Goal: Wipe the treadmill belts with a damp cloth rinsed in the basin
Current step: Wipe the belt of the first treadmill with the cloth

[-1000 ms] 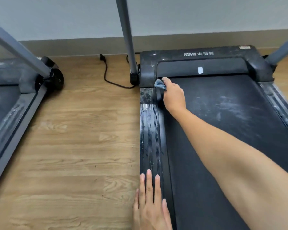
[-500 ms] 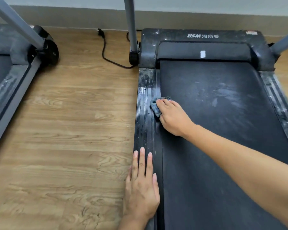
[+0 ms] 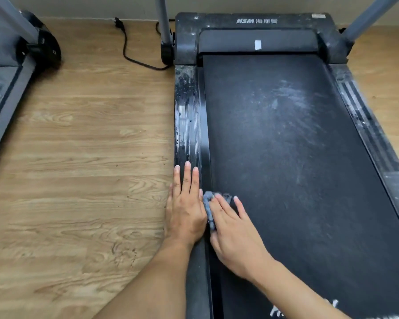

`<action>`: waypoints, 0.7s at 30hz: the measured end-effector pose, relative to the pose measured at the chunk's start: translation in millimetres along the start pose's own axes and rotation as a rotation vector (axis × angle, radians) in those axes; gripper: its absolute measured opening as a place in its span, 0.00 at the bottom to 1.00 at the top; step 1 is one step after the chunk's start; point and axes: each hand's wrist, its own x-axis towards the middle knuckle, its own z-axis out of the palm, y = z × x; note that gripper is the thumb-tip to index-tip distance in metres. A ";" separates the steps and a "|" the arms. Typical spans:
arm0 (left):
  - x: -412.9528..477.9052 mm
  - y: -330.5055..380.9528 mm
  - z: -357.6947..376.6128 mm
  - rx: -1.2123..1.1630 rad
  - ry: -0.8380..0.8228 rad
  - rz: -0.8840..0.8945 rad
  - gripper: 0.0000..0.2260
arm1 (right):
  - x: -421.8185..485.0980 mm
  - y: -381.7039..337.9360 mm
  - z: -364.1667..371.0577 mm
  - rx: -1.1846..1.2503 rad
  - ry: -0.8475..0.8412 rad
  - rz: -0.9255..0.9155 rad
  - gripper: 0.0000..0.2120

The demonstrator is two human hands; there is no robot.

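A black treadmill belt [image 3: 286, 157] runs up the right half of the view, with pale dusty smears in its middle and right part. My right hand [image 3: 234, 236] presses a small blue-grey cloth [image 3: 209, 203] flat against the belt's left edge, fingers straight over it; most of the cloth is hidden under the hand. My left hand [image 3: 186, 210] lies flat with straight fingers on the ribbed black left side rail [image 3: 188, 125], right beside the cloth. The basin is not in view.
A second treadmill [image 3: 7, 72] with a grey upright stands at the left edge. Wooden floor [image 3: 83, 157] lies between the two machines. A black power cable [image 3: 134, 54] trails across the floor near the wall. Grey uprights [image 3: 164, 21] rise from the motor cover [image 3: 256, 21].
My right hand has dragged the cloth down the belt's left edge from the motor cover towards me, ending beside my left hand. The left hand has stayed on the rail.
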 end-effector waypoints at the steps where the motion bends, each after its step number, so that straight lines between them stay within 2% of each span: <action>1: 0.4 -0.5 0.2 -0.003 0.001 0.000 0.28 | 16.4 3.1 1.5 -0.018 0.015 0.021 0.32; 6: 0.7 0.8 -0.2 0.043 0.011 -0.006 0.27 | 107.5 35.7 -5.7 0.032 -0.007 0.080 0.28; 9: 0.5 2.1 -2.7 0.044 0.002 -0.013 0.27 | 108.9 44.7 -8.6 0.105 0.040 0.006 0.23; 12: 2.9 2.0 -2.8 0.040 -0.021 -0.018 0.29 | 46.3 32.6 4.8 0.224 0.089 -0.042 0.20; 16: 0.9 2.9 -5.5 0.049 -0.020 -0.014 0.27 | -73.6 -19.5 29.6 0.366 0.110 0.073 0.24; 19: 0.5 5.2 -9.0 0.044 -0.037 -0.011 0.27 | -142.8 -65.4 52.3 0.272 0.153 0.150 0.26; 21: -0.8 4.6 -11.0 0.056 -0.042 -0.016 0.27 | -156.0 -77.8 60.0 0.183 0.185 0.189 0.27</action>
